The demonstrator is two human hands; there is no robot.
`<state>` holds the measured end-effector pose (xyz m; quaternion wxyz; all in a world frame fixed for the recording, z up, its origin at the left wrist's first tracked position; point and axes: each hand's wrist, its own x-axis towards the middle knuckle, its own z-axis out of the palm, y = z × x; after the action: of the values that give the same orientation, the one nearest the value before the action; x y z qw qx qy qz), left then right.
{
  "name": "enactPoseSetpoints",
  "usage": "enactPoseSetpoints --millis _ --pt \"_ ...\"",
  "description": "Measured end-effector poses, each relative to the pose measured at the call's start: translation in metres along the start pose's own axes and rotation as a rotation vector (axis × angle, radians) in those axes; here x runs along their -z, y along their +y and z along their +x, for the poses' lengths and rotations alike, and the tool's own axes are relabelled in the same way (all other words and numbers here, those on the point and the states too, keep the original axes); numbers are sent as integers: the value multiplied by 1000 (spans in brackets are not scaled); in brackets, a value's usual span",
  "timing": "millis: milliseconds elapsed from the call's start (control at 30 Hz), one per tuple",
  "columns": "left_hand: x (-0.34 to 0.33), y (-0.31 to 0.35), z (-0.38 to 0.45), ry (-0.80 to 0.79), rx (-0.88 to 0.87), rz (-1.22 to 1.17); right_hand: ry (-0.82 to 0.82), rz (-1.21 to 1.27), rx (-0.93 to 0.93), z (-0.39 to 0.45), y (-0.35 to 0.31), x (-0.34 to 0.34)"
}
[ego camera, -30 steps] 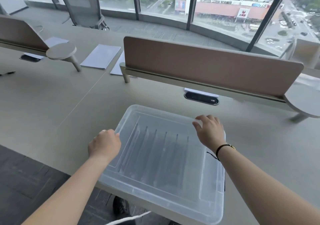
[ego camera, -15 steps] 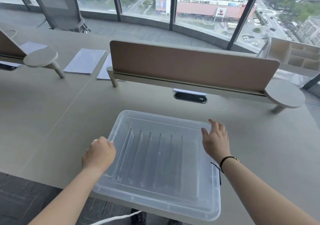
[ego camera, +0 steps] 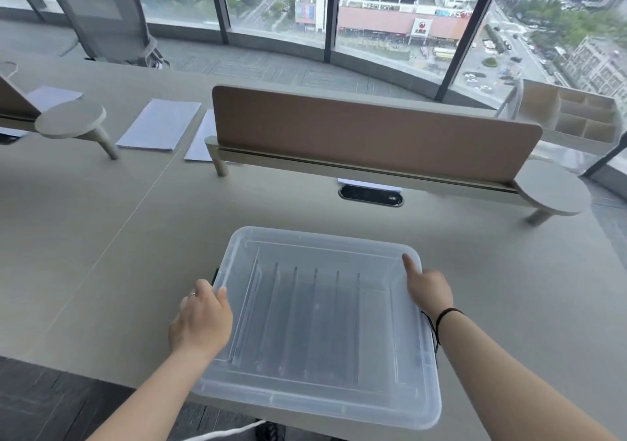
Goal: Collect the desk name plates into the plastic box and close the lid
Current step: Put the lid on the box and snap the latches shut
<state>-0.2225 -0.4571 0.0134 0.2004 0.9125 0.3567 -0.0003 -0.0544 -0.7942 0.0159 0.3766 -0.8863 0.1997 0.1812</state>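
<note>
Box: plastic box [ego camera: 315, 403] at the desk's [ego camera: 118, 254] near edge, lid [ego camera: 322, 247] on; name plates [ego camera: 315, 318] seemingly upright inside
Left hand: left hand [ego camera: 200, 322] curls over the left rim
Right hand: right hand [ego camera: 429, 288], forefinger flat on the lid; other fingers' hold, cannot tell
Handling: light, bendy, slick; grip both side rims

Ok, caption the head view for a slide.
Left hand and right hand grip the box lid, name plates standing inside, at the desk edge.

Papers [ego camera: 159, 125] lie beside a brown divider [ego camera: 373, 135], with perhaps an organiser [ego camera: 573, 120] beyond
</note>
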Motion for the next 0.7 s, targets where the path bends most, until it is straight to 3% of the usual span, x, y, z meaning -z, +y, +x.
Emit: enactPoseSetpoints --millis 133,700 --pt "-3 -3 2 28 4 -32 17 12 -17 -4 3 -4" --pt "-10 6 33 -115 47 -274 20 182 -134 -36 49 -10"
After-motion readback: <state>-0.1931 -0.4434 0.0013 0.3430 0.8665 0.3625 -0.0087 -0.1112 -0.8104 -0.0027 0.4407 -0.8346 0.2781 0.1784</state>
